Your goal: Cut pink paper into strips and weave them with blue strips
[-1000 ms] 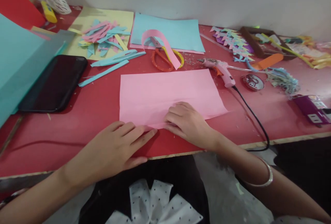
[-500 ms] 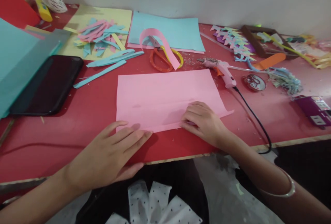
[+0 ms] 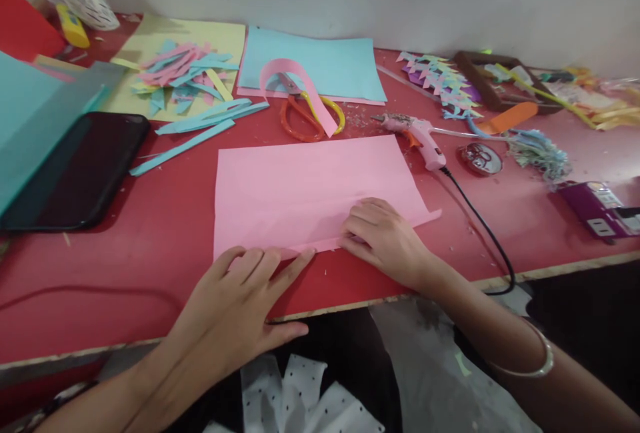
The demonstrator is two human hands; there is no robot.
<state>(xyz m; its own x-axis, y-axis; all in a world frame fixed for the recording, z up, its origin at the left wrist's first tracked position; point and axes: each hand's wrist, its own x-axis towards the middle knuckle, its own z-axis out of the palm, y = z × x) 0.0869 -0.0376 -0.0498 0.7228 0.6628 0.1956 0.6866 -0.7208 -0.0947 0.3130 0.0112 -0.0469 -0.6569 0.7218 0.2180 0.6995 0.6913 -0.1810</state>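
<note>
A pink sheet of paper (image 3: 300,183) lies on the red table, with a narrow folded strip along its front edge. My left hand (image 3: 240,306) rests on that edge at the left, fingers stretched and pressing on the fold, thumb held apart. At the right part of the same edge, my right hand (image 3: 383,239) has its fingers curled down on the paper, with the thumb close to the fold. The strip's far right end sticks out past the sheet's side. The fingertips of my right hand are partly hidden.
Behind the sheet are scissors (image 3: 297,116) under a curled pink strip, blue paper (image 3: 330,59) and a pile of cut strips (image 3: 185,73). A pink glue gun (image 3: 420,139) trails its cord (image 3: 480,219) over the table edge. A black phone (image 3: 85,173) lies left.
My left hand has slid right along the folded edge, its fingers now more bent at the knuckles. My right hand keeps its place on the paper. The view has shifted slightly.
</note>
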